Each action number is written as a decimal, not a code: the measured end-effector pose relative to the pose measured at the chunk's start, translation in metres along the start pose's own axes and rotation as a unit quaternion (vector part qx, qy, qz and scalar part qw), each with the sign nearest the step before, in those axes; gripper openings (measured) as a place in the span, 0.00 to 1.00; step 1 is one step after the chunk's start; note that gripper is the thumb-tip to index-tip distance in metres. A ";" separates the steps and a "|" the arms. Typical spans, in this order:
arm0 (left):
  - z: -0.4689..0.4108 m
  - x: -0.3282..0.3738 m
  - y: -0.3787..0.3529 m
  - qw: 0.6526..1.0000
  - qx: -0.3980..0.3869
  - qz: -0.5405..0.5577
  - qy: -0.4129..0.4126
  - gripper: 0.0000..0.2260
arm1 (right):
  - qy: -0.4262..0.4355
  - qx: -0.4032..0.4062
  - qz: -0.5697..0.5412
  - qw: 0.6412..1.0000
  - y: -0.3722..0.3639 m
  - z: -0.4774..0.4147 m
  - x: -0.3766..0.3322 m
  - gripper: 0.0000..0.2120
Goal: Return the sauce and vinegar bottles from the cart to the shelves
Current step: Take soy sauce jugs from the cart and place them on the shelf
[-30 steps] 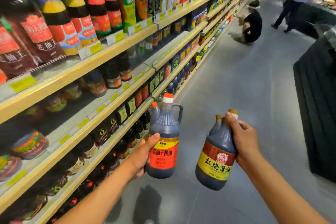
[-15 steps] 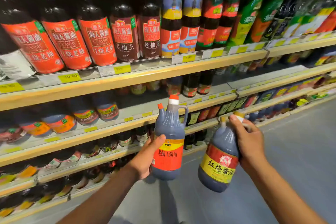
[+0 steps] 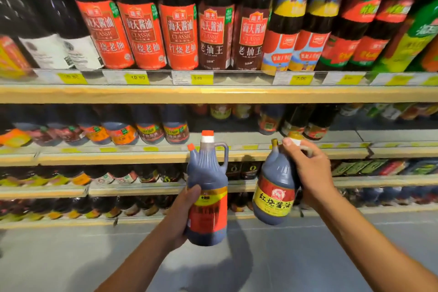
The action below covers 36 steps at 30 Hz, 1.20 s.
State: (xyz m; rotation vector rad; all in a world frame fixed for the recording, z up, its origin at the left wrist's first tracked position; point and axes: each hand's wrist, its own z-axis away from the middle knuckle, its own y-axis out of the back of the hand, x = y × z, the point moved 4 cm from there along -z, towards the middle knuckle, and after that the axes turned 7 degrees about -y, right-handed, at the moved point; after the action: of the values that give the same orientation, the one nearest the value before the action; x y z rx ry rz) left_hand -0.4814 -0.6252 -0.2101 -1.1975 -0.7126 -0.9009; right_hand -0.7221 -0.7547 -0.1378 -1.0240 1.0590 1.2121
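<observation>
Two bottles up: left grip [image 3: 182, 216] grasps red-label bottle [image 3: 207, 185], right grip [image 3: 310, 173] grasps yellow-label bottle [image 3: 275, 194]; next we locate matching gaps on shelves [image 3: 213, 95].

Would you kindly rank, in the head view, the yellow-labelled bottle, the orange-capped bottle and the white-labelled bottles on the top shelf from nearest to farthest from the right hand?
1. Yellow-labelled bottle: gripped at its top by the right hand.
2. Orange-capped bottle: just to the left, held by the left hand.
3. White-labelled bottles: top shelf, far left.
</observation>
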 end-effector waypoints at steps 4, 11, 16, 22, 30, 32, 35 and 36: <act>0.001 -0.013 0.024 0.999 0.050 0.003 0.003 0.45 | 0.075 -0.067 0.023 0.995 -0.032 -0.021 -0.007 0.04; -0.016 -0.048 0.071 0.996 0.089 0.016 0.023 0.55 | 0.243 -0.159 0.051 0.956 -0.090 -0.059 -0.010 0.05; -0.039 -0.065 0.093 0.996 0.081 0.027 -0.016 0.53 | 0.340 -0.189 0.072 0.918 -0.120 -0.083 0.001 0.09; -0.065 -0.079 0.110 0.996 0.064 0.042 -0.056 0.47 | 0.423 -0.193 0.096 0.880 -0.137 -0.108 0.024 0.10; -0.091 -0.091 0.124 0.996 0.040 0.048 -0.068 0.43 | 0.410 -0.145 0.087 0.896 -0.140 -0.146 0.043 0.07; -0.097 -0.090 0.125 0.995 0.038 0.043 -0.077 0.41 | 0.367 -0.143 0.063 0.917 -0.142 -0.162 0.044 0.03; -0.104 -0.088 0.126 0.995 0.048 0.035 -0.085 0.42 | 0.302 -0.161 0.011 0.939 -0.150 -0.185 0.044 0.05; -0.107 -0.086 0.127 0.994 0.056 0.032 -0.086 0.45 | 0.287 -0.166 0.001 0.943 -0.152 -0.192 0.044 0.05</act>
State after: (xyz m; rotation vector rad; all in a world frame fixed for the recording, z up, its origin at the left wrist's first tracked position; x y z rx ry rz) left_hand -0.4113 -0.6972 -0.3672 -1.2005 -0.8472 -0.7003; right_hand -0.5822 -0.9453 -0.2144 -1.7088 1.3204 1.1396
